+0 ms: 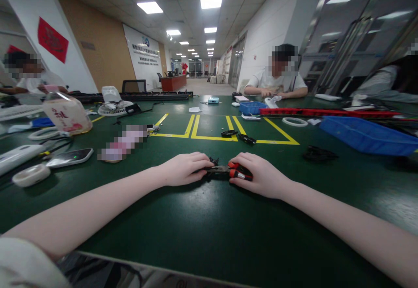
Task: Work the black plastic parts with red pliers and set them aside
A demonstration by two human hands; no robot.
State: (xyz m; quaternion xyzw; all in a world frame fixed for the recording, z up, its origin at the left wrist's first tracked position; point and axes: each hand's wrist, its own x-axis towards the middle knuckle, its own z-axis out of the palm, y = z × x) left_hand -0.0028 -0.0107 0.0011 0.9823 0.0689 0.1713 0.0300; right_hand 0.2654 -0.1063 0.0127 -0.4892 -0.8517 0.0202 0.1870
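Note:
On the green tabletop (196,218), my right hand (261,177) is closed around the red and black handles of a pair of pliers (241,174). The metal jaws point left, toward my left hand (187,169). My left fingers are pinched together at the tips of the jaws, on a small black part (214,161); most of it is hidden by the fingers, so its kind is unclear. Farther out, inside and beside the yellow tape marks (212,138), lie two small black pieces (247,139).
A blue tray (369,134) and a dark bundle (318,154) lie at the right. Left are a phone (70,157), a white ring-shaped object (32,175), a large bottle (67,113) and a small white fan (112,103). Across the table sits a person (277,79); others sit at both sides.

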